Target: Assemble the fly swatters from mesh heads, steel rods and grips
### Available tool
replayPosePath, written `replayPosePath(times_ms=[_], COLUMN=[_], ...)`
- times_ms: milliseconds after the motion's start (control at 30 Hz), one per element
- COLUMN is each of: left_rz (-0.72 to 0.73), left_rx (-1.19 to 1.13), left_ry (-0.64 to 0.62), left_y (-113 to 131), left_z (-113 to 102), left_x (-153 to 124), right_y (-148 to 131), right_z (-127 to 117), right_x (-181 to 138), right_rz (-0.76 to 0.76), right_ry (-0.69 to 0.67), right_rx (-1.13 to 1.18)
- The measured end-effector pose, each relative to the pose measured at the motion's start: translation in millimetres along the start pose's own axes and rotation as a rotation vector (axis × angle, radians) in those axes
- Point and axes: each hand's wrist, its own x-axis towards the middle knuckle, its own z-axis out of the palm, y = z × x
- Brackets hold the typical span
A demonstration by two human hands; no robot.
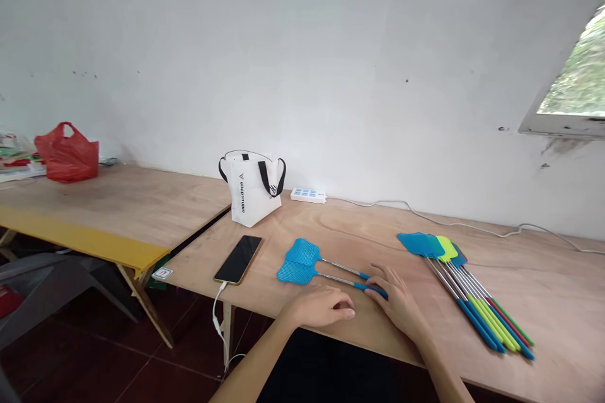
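Note:
Two blue fly swatters (pixel 302 262) lie side by side on the plywood table (pixel 558 289), heads to the left, metal shafts running right. My right hand (pixel 399 302) rests over their blue handles with fingers stretched out and lying on them. My left hand (pixel 324 307) lies palm down on the table just in front of the shafts, fingers loosely curled and holding nothing. Further right lies a fanned bundle of several swatters (pixel 466 289) in blue, yellow-green and red.
A black phone (pixel 239 259) on a white cable lies left of the swatters. Behind it stands a white tote bag (pixel 252 187), with a white power strip (pixel 308 195) by the wall. A second table (pixel 118 208) at left bears a red plastic bag (pixel 69 153).

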Motion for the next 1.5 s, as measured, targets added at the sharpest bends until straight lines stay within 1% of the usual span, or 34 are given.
replayPosePath(times_ms=[167,300,400,467,533,567,667,700,733,767,833,900,1067,1167,1267,1367,1433,1467,1500], left_rz=[0.007,-0.001,-0.017,-0.034,-0.067,-0.092,-0.153,-0.157,-0.151,-0.137,-0.102,-0.078,-0.029,-0.041,-0.084,-0.108,-0.087,-0.06,-0.024], left_rx=[0.005,0.001,-0.059,-0.138,-0.222,-0.27,-0.464,-0.544,-0.628,-0.712,-0.859,-0.947,-1.049,-1.073,-1.045,-1.019,-0.996,-1.021,-1.069], left_ry=[-0.025,-0.101,-0.116,-0.087,0.006,0.088,0.395,0.476,0.53,0.558,0.576,0.607,0.679,0.806,0.975,1.134,1.213,1.274,1.347], left_y=[2.4,5.9,6.1,5.7,5.9,6.3,7.4,7.5,7.4,7.3,7.4,8.8,16.7,16.9,9.5,-2.3,-12.3,-18.6,-25.8], left_z=[-3.6,-7.0,-7.3,-6.7,-6.2,-6.1,-7.3,-8.0,-8.7,-9.3,-9.7,-8.5,-0.8,1.1,-4.8,-19.8,-36.6,-47.9,-61.3], left_x=[-2.8,-2.9,-2.8,-2.9,-2.4,-1.7,3.0,5.1,7.2,9.3,12.9,15.9,20.9,21.0,20.0,18.0,10.1,1.9,-9.7], right_y=[-3.4,-9.3,-16.7,-20.5,-23.1,-24.1,-28.8,-31.3,-34.4,-38.1,-47.0,-57.0,-76.1,-76.7,-67.1,-44.5,-18.3,-1.1,18.5], right_z=[-5.4,-16.7,-26.2,-32.1,-37.2,-39.5,-45.0,-46.3,-47.2,-47.7,-47.9,-46.9,-41.0,-38.0,-38.8,-46.3,-58.2,-67.1,-78.2], right_x=[2.2,2.8,4.0,4.9,5.0,4.8,3.3,2.7,2.3,2.0,1.8,1.6,-1.3,-3.2,-0.1,6.9,6.0,1.2,-7.2], right_rz=[0.013,0.065,0.085,0.103,0.118,0.121,0.113,0.108,0.103,0.095,0.063,0.024,0.018,-0.002,-0.051,-0.097,-0.116,-0.113,-0.084], right_ry=[-0.044,-0.056,-0.007,0.057,0.118,0.141,0.164,0.161,0.157,0.155,0.149,0.139,0.124,0.162,0.223,0.263,0.281,0.283,0.339], right_rx=[0.091,0.168,0.215,0.236,0.245,0.245,0.237,0.234,0.229,0.22,0.18,0.116,-0.071,-0.135,-0.18,-0.217,-0.244,-0.256,-0.272])
